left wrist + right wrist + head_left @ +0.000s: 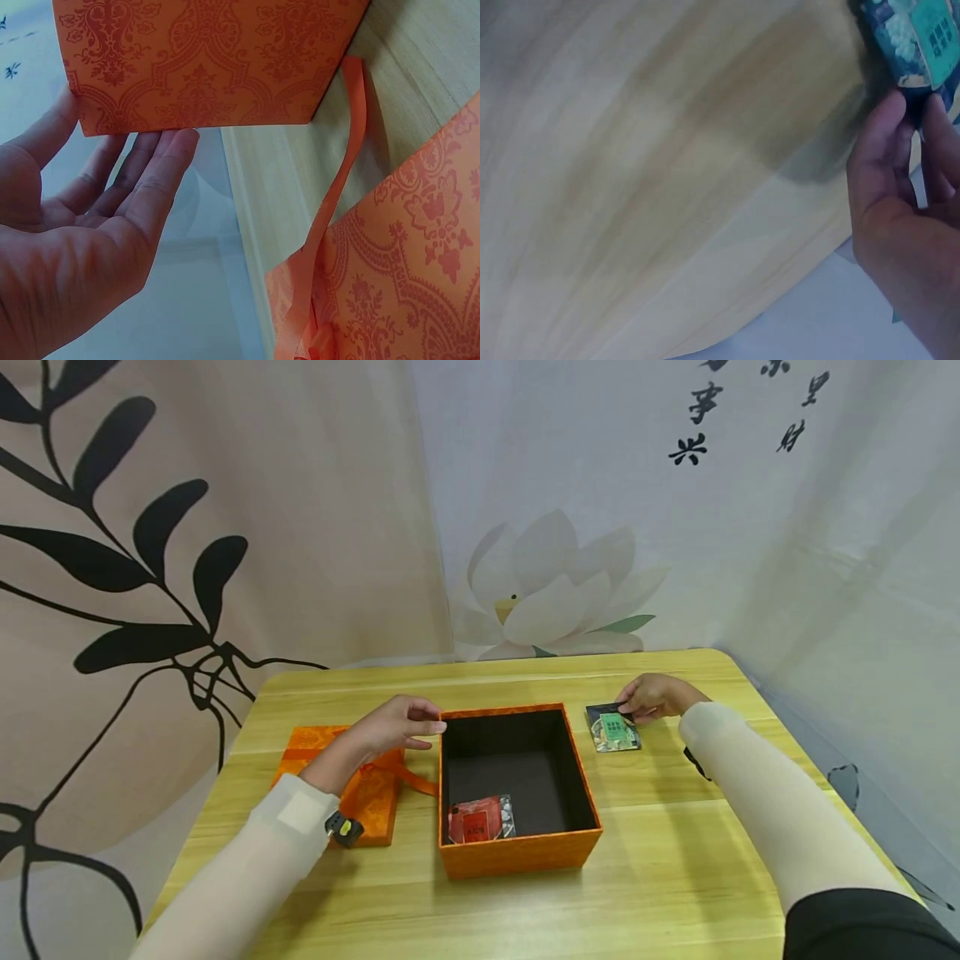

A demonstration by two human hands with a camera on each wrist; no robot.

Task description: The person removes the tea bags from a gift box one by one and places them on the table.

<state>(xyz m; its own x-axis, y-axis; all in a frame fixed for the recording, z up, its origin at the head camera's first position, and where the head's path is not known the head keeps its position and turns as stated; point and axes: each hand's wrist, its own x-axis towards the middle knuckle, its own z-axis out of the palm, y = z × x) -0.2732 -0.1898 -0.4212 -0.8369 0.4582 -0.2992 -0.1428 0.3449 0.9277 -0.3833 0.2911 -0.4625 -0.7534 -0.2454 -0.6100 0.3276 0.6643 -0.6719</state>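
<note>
Green-labelled packet [615, 732] (corner pinched) extends left from the right grip [657, 696].

1. The cream left sleeve [232, 877] has a squarish, paler patch [302, 813] near its cuff.
2. A black wrist device [344, 829] with a yellow mark sits beside that cuff.
3. The cream right sleeve [780, 810] shows a black band [697, 763] under its cuff.
4. Black fabric [855, 922] meets its upper end.

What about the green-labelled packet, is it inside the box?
No, the green-labelled packet is outside the orange box, to its right, pinched in the right hand.
</note>
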